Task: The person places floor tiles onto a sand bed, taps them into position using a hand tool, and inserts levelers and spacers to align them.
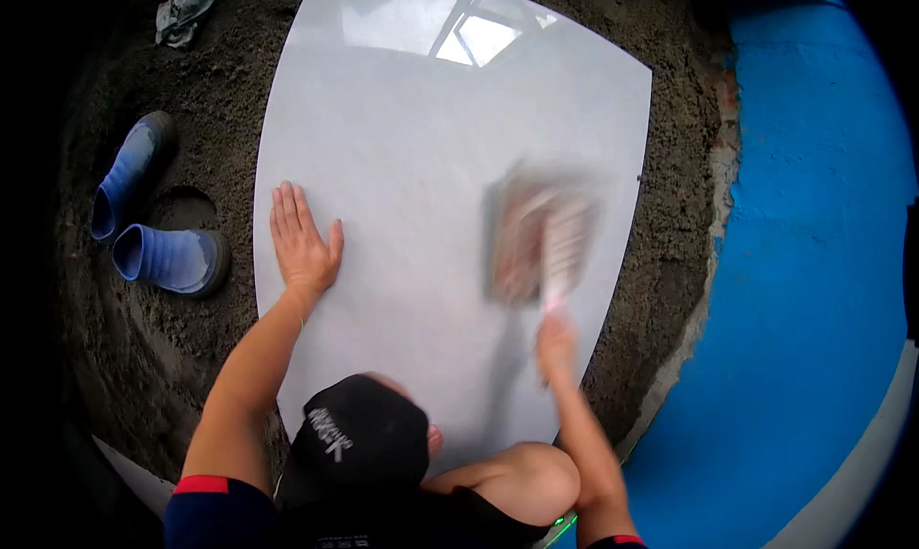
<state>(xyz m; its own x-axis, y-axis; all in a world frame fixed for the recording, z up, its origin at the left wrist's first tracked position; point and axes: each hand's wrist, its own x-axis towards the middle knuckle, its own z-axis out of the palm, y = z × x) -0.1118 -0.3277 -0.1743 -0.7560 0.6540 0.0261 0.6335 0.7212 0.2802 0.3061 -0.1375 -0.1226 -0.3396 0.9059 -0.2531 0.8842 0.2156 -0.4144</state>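
A large glossy white slab, seemingly a tile point(421, 137), lies on dark, damp mortar or sand beneath both hands. My left hand point(306, 247) rests flat near its left edge, fingers stretched forward and thumb out to the side. Over the right part of the tile, my right hand point(555, 348) is closed around the handle of what looks like a mallet point(525, 247). Its broad reddish-brown and grey head is smeared by motion, so its exact shape and whether it touches the tile cannot be told.
Two blue boots point(172, 259) lie on the mortar bed point(215, 334) at left. A crumpled wrapper point(190, 8) sits at the far left. A bright blue wall or panel point(814, 233) runs along the right side. Black fabric point(359, 434) and my bare knee point(536, 482) are close to the tile's near end.
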